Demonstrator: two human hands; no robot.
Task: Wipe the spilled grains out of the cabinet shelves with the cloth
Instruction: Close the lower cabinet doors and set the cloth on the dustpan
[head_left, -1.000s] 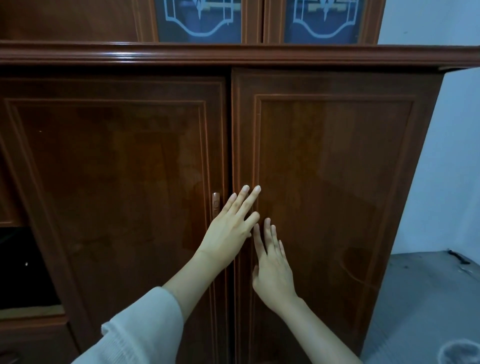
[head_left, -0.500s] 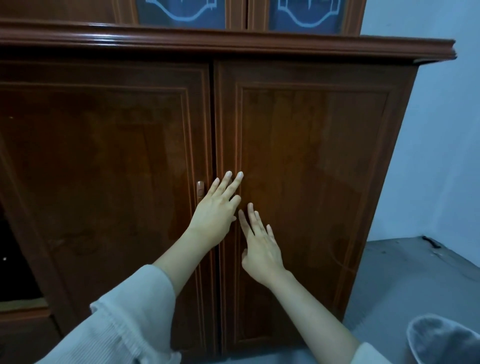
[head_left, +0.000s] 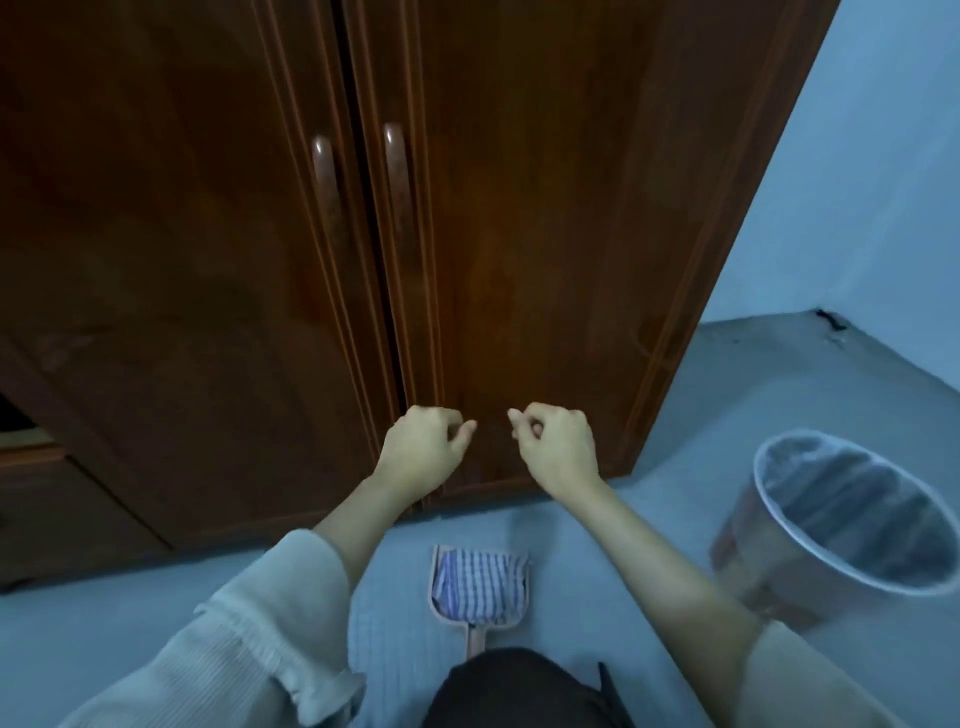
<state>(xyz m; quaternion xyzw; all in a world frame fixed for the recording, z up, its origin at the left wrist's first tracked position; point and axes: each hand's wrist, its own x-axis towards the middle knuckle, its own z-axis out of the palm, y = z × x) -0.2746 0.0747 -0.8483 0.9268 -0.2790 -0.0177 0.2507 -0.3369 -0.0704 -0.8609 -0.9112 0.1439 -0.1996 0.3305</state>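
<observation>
The brown wooden cabinet has both doors closed, the left door (head_left: 182, 260) and the right door (head_left: 545, 234), so its shelves and any grains are hidden. Two curved handles (head_left: 326, 176) (head_left: 397, 166) flank the centre gap. My left hand (head_left: 423, 447) and my right hand (head_left: 558, 449) hover low in front of the right door, fingers curled, holding nothing. A blue-and-white striped cloth (head_left: 478, 584) lies bunched in a pink dustpan (head_left: 475, 642) on the floor below my hands.
A waste bin (head_left: 763, 499) with a clear liner stands on the grey floor at the right, beside the cabinet's corner. A pale blue wall runs behind it. An open dark compartment (head_left: 15, 415) shows at the far left. My dark-clad knee (head_left: 519, 691) is at the bottom.
My view has tilted down to the floor. Both hands left the door panels where they lay flat, dropped lower and curled their fingers. The dustpan, cloth and bin have come into view.
</observation>
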